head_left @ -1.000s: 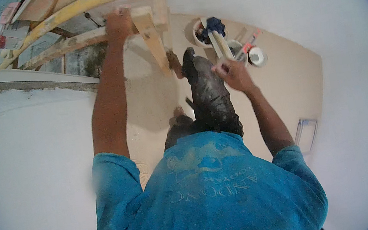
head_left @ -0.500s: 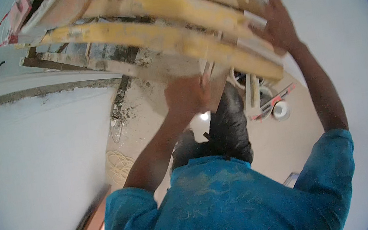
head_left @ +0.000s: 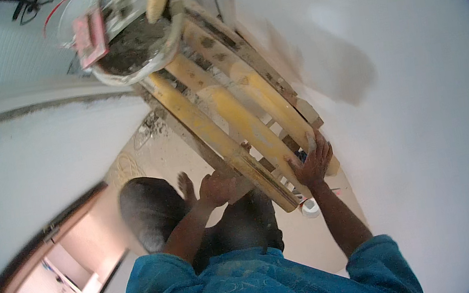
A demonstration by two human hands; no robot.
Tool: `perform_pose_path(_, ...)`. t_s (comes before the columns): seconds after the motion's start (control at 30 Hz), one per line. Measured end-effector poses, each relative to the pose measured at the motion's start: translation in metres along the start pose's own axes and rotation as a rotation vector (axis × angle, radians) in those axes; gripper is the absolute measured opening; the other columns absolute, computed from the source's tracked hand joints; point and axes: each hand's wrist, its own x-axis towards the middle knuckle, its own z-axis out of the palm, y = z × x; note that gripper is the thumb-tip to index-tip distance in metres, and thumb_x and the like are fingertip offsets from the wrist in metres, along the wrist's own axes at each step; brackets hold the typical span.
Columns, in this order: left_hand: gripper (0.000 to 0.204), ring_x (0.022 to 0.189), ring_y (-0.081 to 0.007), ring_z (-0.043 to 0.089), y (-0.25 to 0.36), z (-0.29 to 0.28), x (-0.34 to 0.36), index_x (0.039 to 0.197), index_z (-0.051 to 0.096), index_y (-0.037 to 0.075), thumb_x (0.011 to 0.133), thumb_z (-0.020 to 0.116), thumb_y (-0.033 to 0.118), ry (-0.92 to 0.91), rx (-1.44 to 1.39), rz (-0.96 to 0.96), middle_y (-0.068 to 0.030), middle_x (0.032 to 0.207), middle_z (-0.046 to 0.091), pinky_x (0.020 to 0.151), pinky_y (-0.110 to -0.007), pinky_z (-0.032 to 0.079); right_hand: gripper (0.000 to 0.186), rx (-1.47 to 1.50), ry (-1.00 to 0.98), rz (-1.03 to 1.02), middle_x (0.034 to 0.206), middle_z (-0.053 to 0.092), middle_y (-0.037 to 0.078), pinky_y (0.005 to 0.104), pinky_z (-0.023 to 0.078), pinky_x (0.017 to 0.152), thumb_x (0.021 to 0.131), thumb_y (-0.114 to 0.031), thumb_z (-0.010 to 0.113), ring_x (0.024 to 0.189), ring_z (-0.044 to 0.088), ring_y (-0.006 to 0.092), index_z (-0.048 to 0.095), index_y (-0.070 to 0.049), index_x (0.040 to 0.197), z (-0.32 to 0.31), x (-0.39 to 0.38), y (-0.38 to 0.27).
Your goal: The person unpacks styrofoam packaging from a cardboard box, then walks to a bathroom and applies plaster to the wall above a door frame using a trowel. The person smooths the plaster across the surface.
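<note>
1. Presently, I look down on a slanting platform of yellow poles [head_left: 243,121] and wooden rails [head_left: 191,139]. It runs from the upper left to just in front of my body, beside the white wall [head_left: 424,132] on my right.
2. The fingers of my left hand [head_left: 216,188] are curled at the platform's near left side, by a wooden board [head_left: 241,188] below the nearest pole. With the blur and the overlapping wood, I cannot tell whether they close around it.
3. The fingers of my right hand [head_left: 314,164] are spread wide over the near ends of the other poles, touching them from above.
4. At the far end sits a round tub [head_left: 130,78] with grey, wet-looking mortar [head_left: 133,45] in it and a pink float [head_left: 89,40] at its left rim. Both hands are well apart from these.
5. I judge the step in hand to be bracing or handling the platform by its near end, as neither hand shows a tool.
6. From here, the next move seems to call for a sure hold on both sides and slow, even effort; a jolt could roll a pole or tip the tub.
7. It also calls for careful footing: a bare foot [head_left: 185,184] shows near my left hand, and a white bucket [head_left: 310,210] stands on the floor beside the pole ends.
</note>
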Motion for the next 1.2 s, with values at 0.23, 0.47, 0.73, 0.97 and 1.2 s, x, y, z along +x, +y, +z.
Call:
perform_pose_path(0.23,0.038,0.106,-0.0331,0.056,0.011,0.046,0.007,0.114,0.062,0.002,0.098,0.046,0.032,0.362,0.093,-0.193,-0.0192,0.115,0.06,0.093,-0.054,0.04,0.094,0.055,0.005,-0.062,0.147,0.036,0.019,0.0548,0.024,0.109,0.076,-0.051,0.074,0.133,0.035,0.0385,0.03,-0.009,0.147,-0.002,-0.01,0.008)
perform_pose_path(0.47,0.062,0.129,-0.0346,0.042,0.065,-0.042,0.088,0.132,0.047,-0.002,0.093,0.057,0.045,0.987,-0.561,-0.686,-0.022,0.134,0.047,0.108,-0.053,0.03,0.09,0.088,0.07,-0.053,0.147,0.037,0.019,0.0545,0.025,0.108,0.078,-0.049,0.071,0.134,0.035,0.0385,0.031,-0.008,0.147,0.0,-0.011,0.007)
perform_pose_path(0.73,0.08,0.128,-0.0371,0.042,0.007,-0.113,0.12,0.136,0.035,-0.005,0.084,0.067,0.047,0.992,-0.884,-0.932,-0.0244,0.138,0.042,0.107,-0.052,0.033,0.087,0.069,-0.033,-0.012,0.146,0.038,0.02,0.0557,0.027,0.107,0.081,-0.052,0.068,0.134,0.036,0.0386,0.032,-0.008,0.147,-0.009,-0.014,0.003)
perform_pose_path(0.97,0.099,0.128,-0.0393,0.041,0.006,-0.145,0.089,0.139,0.024,-0.007,0.076,0.076,0.05,0.868,-0.976,-0.872,-0.0265,0.14,0.037,0.107,-0.051,0.035,0.076,-0.266,-0.098,0.176,0.147,0.038,0.02,0.0634,0.021,0.107,0.086,-0.05,0.062,0.135,0.035,0.0392,0.036,-0.011,0.146,-0.007,-0.029,-0.008)
perform_pose_path(1.2,0.131,0.128,-0.0405,0.039,-0.017,-0.113,0.132,0.144,0.007,-0.01,0.061,0.091,0.046,0.685,-1.372,-1.247,-0.0294,0.14,0.032,0.108,-0.05,0.034,0.074,-0.084,-0.007,0.249,0.145,0.039,0.021,0.0601,0.02,0.107,0.09,-0.055,0.054,0.133,0.036,0.0404,0.036,-0.008,0.145,0.0,-0.022,-0.004)
